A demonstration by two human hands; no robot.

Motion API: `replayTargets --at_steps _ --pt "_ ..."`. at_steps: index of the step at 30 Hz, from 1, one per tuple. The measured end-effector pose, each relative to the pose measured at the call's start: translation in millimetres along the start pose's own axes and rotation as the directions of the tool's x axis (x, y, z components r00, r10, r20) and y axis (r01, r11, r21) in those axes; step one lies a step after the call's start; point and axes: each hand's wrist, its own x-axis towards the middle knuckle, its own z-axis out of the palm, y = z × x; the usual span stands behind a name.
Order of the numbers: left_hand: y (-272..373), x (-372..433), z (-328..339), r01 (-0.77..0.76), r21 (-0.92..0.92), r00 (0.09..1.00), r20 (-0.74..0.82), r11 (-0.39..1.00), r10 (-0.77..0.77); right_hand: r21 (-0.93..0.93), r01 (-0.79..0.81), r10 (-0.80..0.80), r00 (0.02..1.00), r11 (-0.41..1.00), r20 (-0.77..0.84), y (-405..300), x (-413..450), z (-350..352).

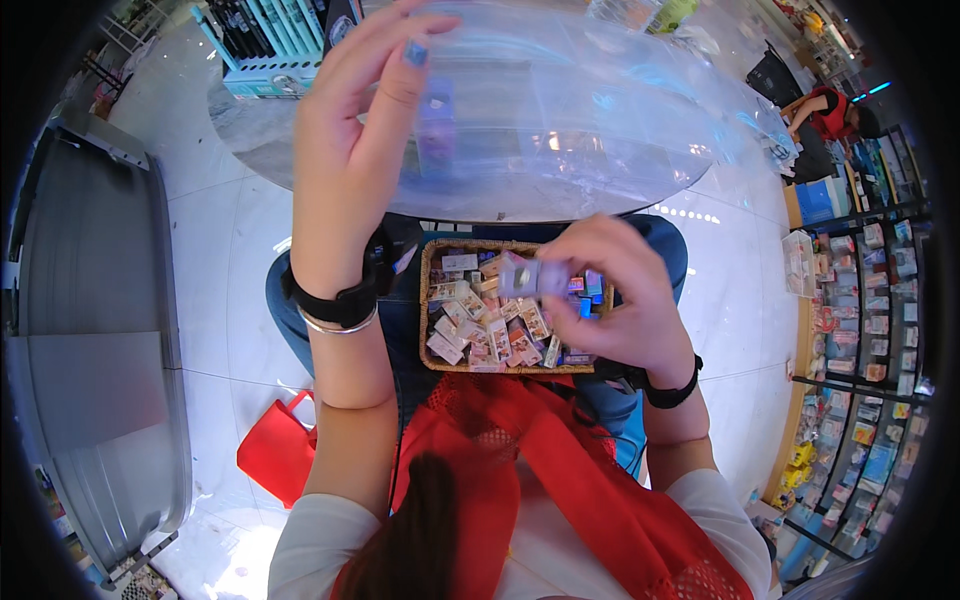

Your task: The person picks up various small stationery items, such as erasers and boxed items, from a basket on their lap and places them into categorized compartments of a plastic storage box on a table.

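A woven basket full of small printed boxes rests on the lap. Above its right side my right hand pinches a small pale packet, blurred by motion. My left hand is raised over the round table, its fingers at the edge of a large clear plastic bag or film; whether they grip it cannot be told. Under or within the plastic, beside my left hand, shows a blurred purple-blue box.
A teal pen display stands at the table's back left. A red bag lies on the floor at left, near a grey metal shelf. Stocked racks line the right side. A person in red is at the far right.
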Motion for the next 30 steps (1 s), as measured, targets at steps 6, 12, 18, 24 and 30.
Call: replayTargets --at_steps 6,12,18,24,30 --pt "4 -2 2 0.042 -0.041 0.999 -0.013 0.998 -0.042 -0.204 -0.041 -0.041 0.924 0.978 -0.38 11 34 43" --pt "9 1 0 0.021 -0.114 1.0 0.017 0.993 -0.019 -0.315 -0.074 -0.052 0.926 0.946 -0.374 23 52 68" --pt "8 -1 3 0.058 -0.097 0.998 0.0 0.994 -0.058 -0.479 -0.009 -0.166 0.932 0.878 -0.323 26 54 70" --pt "4 -2 2 0.07 -0.128 0.998 0.004 0.989 -0.071 -0.47 -0.013 -0.111 0.965 0.883 -0.237 24 42 65" --pt "25 -3 1 0.135 -0.21 0.991 0.018 0.968 -0.134 -0.248 -0.099 -0.022 0.897 0.964 -0.441 24 -12 37"
